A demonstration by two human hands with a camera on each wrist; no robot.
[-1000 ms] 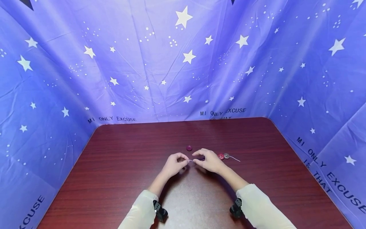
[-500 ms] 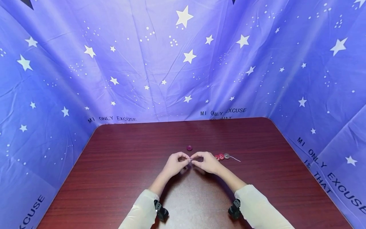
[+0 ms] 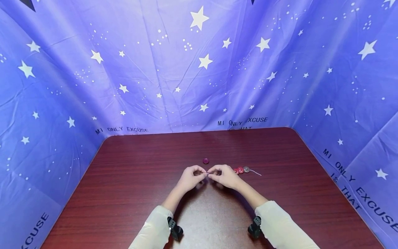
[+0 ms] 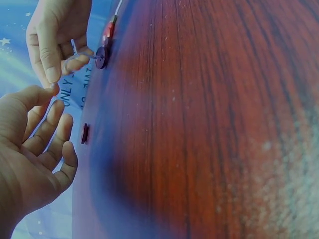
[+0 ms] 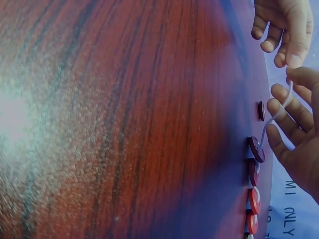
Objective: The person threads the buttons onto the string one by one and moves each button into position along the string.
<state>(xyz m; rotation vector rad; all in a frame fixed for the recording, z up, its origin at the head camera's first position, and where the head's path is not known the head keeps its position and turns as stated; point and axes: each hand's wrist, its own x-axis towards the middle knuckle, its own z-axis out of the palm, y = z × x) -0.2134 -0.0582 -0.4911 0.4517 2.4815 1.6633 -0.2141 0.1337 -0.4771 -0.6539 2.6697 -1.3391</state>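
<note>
In the head view my left hand and right hand meet fingertip to fingertip above the table. Each pinches the pale string between thumb and forefinger; its end is hidden by the fingertips. From my right hand the string runs down through a dark button, then a row of red buttons lying on the table. A grey-brown button ends that row, with a string tail beyond it. One loose purple button lies just past my hands.
The dark red wooden table extends on all sides of the hands. A blue star-printed cloth hangs behind it and along both sides. Black wrist cameras sit on both sleeves.
My right hand has moved left until its fingertips meet the left hand's, closing the small gap with string across it. More of the red buttons shows beside it. The left hand is nearly still.
</note>
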